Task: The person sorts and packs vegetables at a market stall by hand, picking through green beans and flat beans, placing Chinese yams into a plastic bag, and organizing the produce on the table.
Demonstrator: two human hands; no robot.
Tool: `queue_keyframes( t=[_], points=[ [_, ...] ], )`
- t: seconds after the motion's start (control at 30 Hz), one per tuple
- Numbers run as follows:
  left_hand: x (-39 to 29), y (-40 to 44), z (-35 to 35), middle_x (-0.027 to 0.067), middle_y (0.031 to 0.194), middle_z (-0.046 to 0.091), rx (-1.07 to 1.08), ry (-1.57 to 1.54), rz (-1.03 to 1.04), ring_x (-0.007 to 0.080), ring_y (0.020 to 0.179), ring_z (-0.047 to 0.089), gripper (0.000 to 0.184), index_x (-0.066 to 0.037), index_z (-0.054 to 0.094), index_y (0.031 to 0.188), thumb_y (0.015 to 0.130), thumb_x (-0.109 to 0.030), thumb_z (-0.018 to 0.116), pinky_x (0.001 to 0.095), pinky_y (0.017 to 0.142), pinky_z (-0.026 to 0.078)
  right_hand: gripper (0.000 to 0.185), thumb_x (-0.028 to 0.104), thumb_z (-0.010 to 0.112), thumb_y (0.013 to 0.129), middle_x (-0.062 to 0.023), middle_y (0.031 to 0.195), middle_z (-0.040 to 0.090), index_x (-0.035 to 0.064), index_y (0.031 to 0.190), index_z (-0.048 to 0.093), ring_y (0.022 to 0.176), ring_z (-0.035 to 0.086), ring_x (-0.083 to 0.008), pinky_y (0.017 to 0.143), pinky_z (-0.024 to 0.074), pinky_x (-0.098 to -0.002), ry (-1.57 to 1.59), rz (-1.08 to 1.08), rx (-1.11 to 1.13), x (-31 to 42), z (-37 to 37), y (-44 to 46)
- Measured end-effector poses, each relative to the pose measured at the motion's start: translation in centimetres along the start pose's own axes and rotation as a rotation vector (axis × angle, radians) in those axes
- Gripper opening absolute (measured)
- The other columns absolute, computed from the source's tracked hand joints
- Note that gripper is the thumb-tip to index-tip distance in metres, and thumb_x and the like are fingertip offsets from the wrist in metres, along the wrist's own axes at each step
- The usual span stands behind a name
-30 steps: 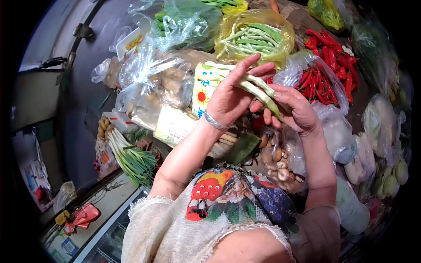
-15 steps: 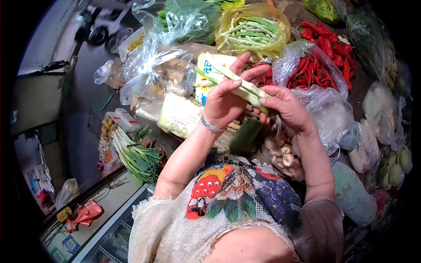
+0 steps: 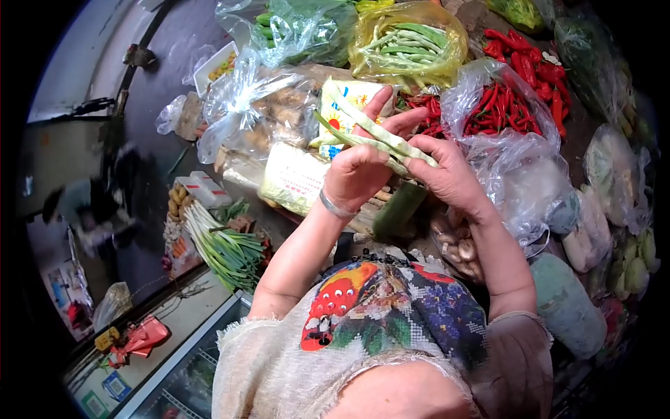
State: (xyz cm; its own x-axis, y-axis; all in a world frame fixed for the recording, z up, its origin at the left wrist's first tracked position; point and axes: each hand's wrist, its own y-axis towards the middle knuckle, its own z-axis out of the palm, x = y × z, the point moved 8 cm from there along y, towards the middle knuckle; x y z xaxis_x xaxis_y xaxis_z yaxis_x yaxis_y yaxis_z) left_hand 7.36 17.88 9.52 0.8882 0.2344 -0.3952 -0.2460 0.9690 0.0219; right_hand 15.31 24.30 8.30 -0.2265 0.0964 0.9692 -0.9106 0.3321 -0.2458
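Note:
A few long, pale green beans (image 3: pixel 370 127) lie across both hands above the produce. My left hand (image 3: pixel 357 176) holds them between its bent thumb and palm, with its other fingers stretched out behind. My right hand (image 3: pixel 447 176) pinches the lower right ends between thumb and fingers. The beans' far ends stick out to the upper left and fan apart. Behind them is a white and yellow printed packet (image 3: pixel 349 98). Farther back, more beans fill an open yellow plastic bag (image 3: pixel 460 50). A dark green gourd-like vegetable (image 3: pixel 399 213) lies just below the hands.
Red chillies (image 3: pixel 499 112) in a clear bag lie to the right, with mushrooms (image 3: pixel 464 251) nearer me. A large pale green melon (image 3: pixel 569 307) sits at lower right. Spring onions (image 3: pixel 227 244) lie at left beside a glass-topped case (image 3: pixel 188 373). A blurred person (image 3: pixel 87 209) is at far left.
The bean tips have spread apart, and my right hand has shifted its pinch slightly left along them. A blurred person now shows at far left, and the view has shifted a little.

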Motion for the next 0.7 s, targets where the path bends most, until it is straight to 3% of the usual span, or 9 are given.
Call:
queue_keyframes(
  t=[0.07, 0.17, 0.2, 0.27, 0.33, 0.4, 0.43, 0.5, 0.7],
  points=[
    [-0.7, -0.3, -0.1, 0.0267, 0.144, 0.037, -0.054, 0.143, 0.109, 0.0373, 0.139, 0.031, 0.083, -0.012, 0.025, 0.148, 0.071, -0.01, 0.056, 0.0454, 0.114, 0.025, 0.017, 0.013, 0.061, 0.082, -0.0084, 0.072, 0.06, -0.0006, 0.093, 0.061, 0.068, 0.057, -0.0121, 0.063, 0.0455, -0.0297, -0.2, -0.093, -0.076, 1.1, 0.0, -0.1],
    [-0.3, -0.7, -0.4, 0.0243, 0.144, 0.039, -0.103, 0.171, 0.151, 0.0358, 0.136, 0.035, 0.069, -0.011, 0.035, 0.141, 0.076, -0.009, 0.058, 0.0443, 0.113, 0.028, 0.019, 0.012, 0.062, 0.079, -0.0137, 0.074, 0.062, -0.0013, 0.092, 0.062, 0.066, 0.06, -0.0206, 0.063, 0.0473, -0.0324, -0.414, -0.19, -0.18, 1.5, -0.2, 0.1],
    [-0.3, -0.7, -0.7, 0.022, 0.139, 0.045, -0.075, 0.171, 0.148, 0.0347, 0.133, 0.039, 0.047, -0.01, 0.047, 0.124, 0.079, -0.007, 0.059, 0.0444, 0.111, 0.031, 0.019, 0.012, 0.062, 0.079, -0.0137, 0.074, 0.062, -0.0013, 0.092, 0.062, 0.066, 0.06, -0.0206, 0.063, 0.0473, -0.0324, -0.414, -0.192, -0.184, 1.3, 0.2, 0.2],
    [-0.3, -0.7, -0.2, 0.0198, 0.133, 0.05, -0.046, 0.178, 0.165, 0.0329, 0.134, 0.038, 0.037, -0.009, 0.05, 0.115, 0.079, -0.007, 0.059, 0.0455, 0.112, 0.029, 0.02, 0.012, 0.064, 0.077, -0.0185, 0.077, 0.062, -0.0012, 0.092, 0.063, 0.066, 0.062, -0.0275, 0.063, 0.0486, -0.0345, -0.309, -0.338, -0.375, 2.1, -0.4, -0.2],
    [-0.4, -1.0, 0.4, 0.0165, 0.124, 0.057, -0.05, 0.208, 0.19, 0.0323, 0.134, 0.038, 0.018, -0.009, 0.051, 0.097, 0.081, -0.008, 0.058, 0.0485, 0.112, 0.027, 0.021, 0.011, 0.064, 0.077, -0.0166, 0.077, 0.063, -0.0011, 0.094, 0.063, 0.067, 0.062, -0.0237, 0.064, 0.0489, -0.0331, -0.267, -0.297, -0.38, 1.3, -0.5, -0.3],
    [-0.6, -1.0, 0.3, 0.0159, 0.12, 0.058, -0.056, 0.083, 0.188, 0.0331, 0.133, 0.039, 0.017, -0.009, 0.052, 0.097, 0.081, -0.008, 0.058, 0.0493, 0.112, 0.028, 0.021, 0.013, 0.064, 0.08, -0.0057, 0.079, 0.065, -0.001, 0.096, 0.065, 0.073, 0.06, -0.0105, 0.067, 0.0489, -0.028, -0.053, -0.154, -0.303, -0.2, -0.5, -0.2],
    [-0.8, -1.0, 0.2, 0.0154, 0.117, 0.06, -0.063, -0.04, 0.184, 0.034, 0.133, 0.04, 0.016, -0.009, 0.052, 0.097, 0.082, -0.008, 0.058, 0.05, 0.113, 0.028, 0.021, 0.013, 0.064, 0.08, -0.0057, 0.079, 0.065, -0.001, 0.096, 0.065, 0.073, 0.06, -0.0105, 0.067, 0.0489, -0.028, -0.055, -0.157, -0.3, 0.1, -0.5, -0.4],
    [-0.9, -0.7, 0.3, 0.0144, 0.109, 0.062, -0.046, -0.102, 0.184, 0.0341, 0.132, 0.041, 0.015, -0.008, 0.054, 0.098, 0.084, -0.006, 0.058, 0.0531, 0.112, 0.029, 0.021, 0.015, 0.063, 0.084, 0.0021, 0.083, 0.064, -0.001, 0.097, 0.066, 0.08, 0.057, -0.0052, 0.071, 0.0484, -0.0245, 0.405, -0.172, -0.17, 0.8, 0.2, -0.8],
    [0.0, 0.0, 0.1, 0.0107, 0.098, 0.061, -0.152, -0.407, 0.119, 0.0309, 0.123, 0.051, 0.02, -0.004, 0.054, 0.104, 0.084, 0.002, 0.055, 0.0547, 0.115, 0.024, 0.017, 0.013, 0.063, 0.084, 0.002, 0.095, 0.063, 0.0011, 0.096, 0.066, 0.084, 0.056, -0.0046, 0.077, 0.0469, -0.0214, 0.667, -0.082, 0.031, 0.3, 0.5, -1.0]
  ],
)
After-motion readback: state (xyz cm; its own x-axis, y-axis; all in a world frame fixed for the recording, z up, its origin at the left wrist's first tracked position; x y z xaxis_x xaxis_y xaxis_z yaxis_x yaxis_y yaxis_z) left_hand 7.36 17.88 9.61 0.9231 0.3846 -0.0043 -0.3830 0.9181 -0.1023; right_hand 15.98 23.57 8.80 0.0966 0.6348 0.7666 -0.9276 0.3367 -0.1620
